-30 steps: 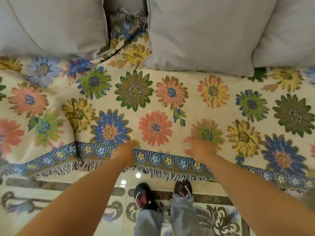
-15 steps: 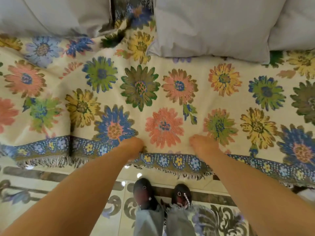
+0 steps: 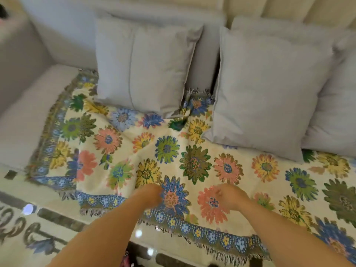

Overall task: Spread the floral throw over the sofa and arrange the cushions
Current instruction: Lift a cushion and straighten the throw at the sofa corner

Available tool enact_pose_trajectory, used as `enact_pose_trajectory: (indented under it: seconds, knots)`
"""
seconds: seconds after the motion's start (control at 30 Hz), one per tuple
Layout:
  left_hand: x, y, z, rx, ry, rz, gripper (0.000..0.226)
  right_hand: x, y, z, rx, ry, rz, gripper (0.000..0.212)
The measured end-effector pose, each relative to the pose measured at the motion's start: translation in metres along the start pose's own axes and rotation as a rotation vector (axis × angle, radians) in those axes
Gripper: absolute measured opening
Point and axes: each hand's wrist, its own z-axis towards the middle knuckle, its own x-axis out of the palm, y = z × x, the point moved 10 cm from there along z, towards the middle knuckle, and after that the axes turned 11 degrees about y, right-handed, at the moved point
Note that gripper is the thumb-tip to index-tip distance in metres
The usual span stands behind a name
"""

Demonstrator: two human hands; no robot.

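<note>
The floral throw (image 3: 194, 160), cream with bright daisies and a blue fringed border, covers the sofa seat (image 3: 28, 114) and hangs over its front edge. Its left part is rumpled, with a fold running up from my left hand (image 3: 152, 191). That hand is curled and seems to pinch the cloth near the front border. My right hand (image 3: 229, 195) lies close beside it over a pink flower with bent fingers; blur hides whether it holds cloth. Three grey cushions lean on the backrest: a left cushion (image 3: 142, 64), a middle cushion (image 3: 269, 89) and a right cushion (image 3: 335, 112).
The sofa's left armrest (image 3: 19, 54) rises at the far left, beside a bare strip of seat. A glossy tiled floor (image 3: 28, 237) with dark scroll patterns runs along the sofa front. The tip of my shoe (image 3: 127, 261) shows at the bottom edge.
The view has swung up and left, bringing in the sofa's left end and whole cushions. Both hands have moved from the fringed border up onto the flowers, closer together.
</note>
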Motion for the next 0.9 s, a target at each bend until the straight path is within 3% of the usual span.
enact_pose_trajectory:
  seconds: [0.2, 0.43, 0.53, 0.77, 0.9]
  knots:
    - [-0.106, 0.137, -0.076, 0.003, -0.150, -0.226, 0.040, -0.070, 0.192, -0.026, -0.123, -0.153, 0.044, 0.028]
    - [-0.192, 0.297, -0.138, -0.059, -0.290, -0.381, 0.033, -0.062, 0.392, -0.031, -0.247, -0.095, 0.001, 0.031]
    - [-0.224, 0.328, -0.143, -0.036, -0.331, -0.483, 0.032, -0.084, 0.433, -0.031, -0.275, -0.129, 0.008, 0.028]
    - [-0.274, 0.357, -0.128, -0.032, -0.330, -0.533, 0.032, -0.169, 0.450, 0.004, -0.111, -0.225, -0.013, 0.032]
    - [-0.322, 0.376, -0.123, -0.009, -0.386, -0.594, 0.030, -0.214, 0.473, 0.018, -0.141, -0.236, 0.011, 0.028]
